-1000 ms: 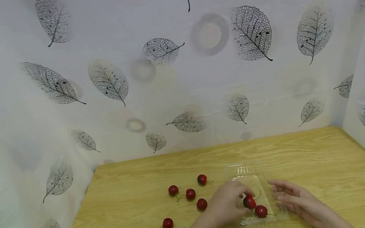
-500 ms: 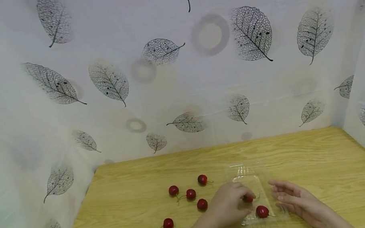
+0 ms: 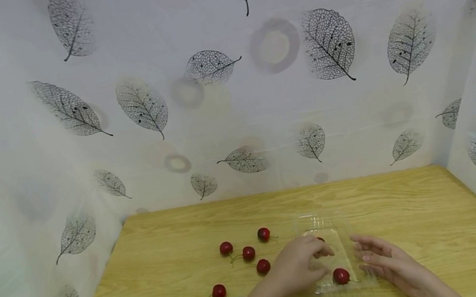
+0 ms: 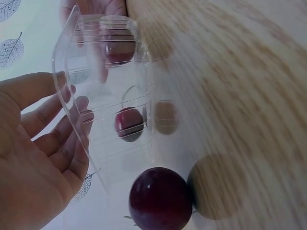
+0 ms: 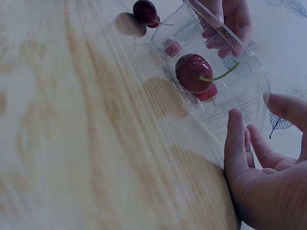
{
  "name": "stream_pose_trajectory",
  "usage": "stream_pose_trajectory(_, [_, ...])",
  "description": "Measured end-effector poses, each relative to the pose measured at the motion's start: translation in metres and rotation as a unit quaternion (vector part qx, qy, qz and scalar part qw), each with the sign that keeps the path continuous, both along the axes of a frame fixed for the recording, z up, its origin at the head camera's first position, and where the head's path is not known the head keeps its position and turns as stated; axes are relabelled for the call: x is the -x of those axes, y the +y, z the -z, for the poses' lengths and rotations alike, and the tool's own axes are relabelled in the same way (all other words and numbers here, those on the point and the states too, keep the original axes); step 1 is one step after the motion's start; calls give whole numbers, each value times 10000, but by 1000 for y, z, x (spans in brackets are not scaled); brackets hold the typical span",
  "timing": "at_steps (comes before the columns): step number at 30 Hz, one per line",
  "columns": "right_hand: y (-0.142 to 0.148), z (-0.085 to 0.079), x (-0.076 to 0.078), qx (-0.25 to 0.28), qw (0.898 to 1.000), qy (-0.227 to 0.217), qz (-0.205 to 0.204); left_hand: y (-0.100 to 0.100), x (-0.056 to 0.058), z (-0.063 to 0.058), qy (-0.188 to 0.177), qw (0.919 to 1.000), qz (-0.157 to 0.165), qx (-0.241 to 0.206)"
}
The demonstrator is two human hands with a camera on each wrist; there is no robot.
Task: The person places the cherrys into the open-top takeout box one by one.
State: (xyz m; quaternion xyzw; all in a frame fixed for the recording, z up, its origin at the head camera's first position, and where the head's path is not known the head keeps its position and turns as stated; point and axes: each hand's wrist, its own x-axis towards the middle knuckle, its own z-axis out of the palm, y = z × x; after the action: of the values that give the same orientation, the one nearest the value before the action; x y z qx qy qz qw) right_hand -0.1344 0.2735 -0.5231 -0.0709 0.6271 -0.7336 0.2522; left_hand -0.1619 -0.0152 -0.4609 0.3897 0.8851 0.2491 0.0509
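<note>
A clear plastic container [image 3: 343, 244] lies on the wooden table. One cherry [image 3: 341, 276] sits near its front side; another cherry [image 3: 320, 239] shows partly behind my left fingers. My left hand [image 3: 303, 264] hovers over the container's left side, fingers bent loosely and thumb apart, holding nothing. Through the clear wall in the left wrist view, both cherries are visible inside. My right hand [image 3: 394, 264] rests beside the container's right side with relaxed fingers. In the right wrist view its thumb [image 5: 283, 108] lies close to the rim; contact is unclear.
Several loose cherries lie on the table left of the container, among them a cherry [image 3: 219, 293] nearest the front and a darker cherry [image 3: 264, 234] farther back. Leaf-printed white sheeting [image 3: 260, 112] stands behind and at both sides of the wooden table [image 3: 153, 237].
My left hand has let go of the cherry it held, which now lies farther back in the container. The left fingers have parted. My right hand stays in place.
</note>
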Motion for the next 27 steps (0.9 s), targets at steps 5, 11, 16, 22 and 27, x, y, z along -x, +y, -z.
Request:
stream_pose_trajectory(5, [0,0,0,-27,10000,-25,-21,0,2,-1,-108,9999,41,-25])
stream_pose_trajectory(11, [0,2,1,-7,10000,-31,24,-4,1,-4,-149,9997,-81,-179])
stream_pose_trajectory(16, [0,2,0,154,9999,13,-2,-10,1,-9,-266,9988,-182,-357])
stream_pose_trajectory(22, [0,0,0,139,9999,-16,14,-20,0,-13,-388,9977,-385,-406])
stream_pose_trajectory(27, [0,-1,1,89,10000,-14,28,-28,0,-13,-533,9958,-590,-459])
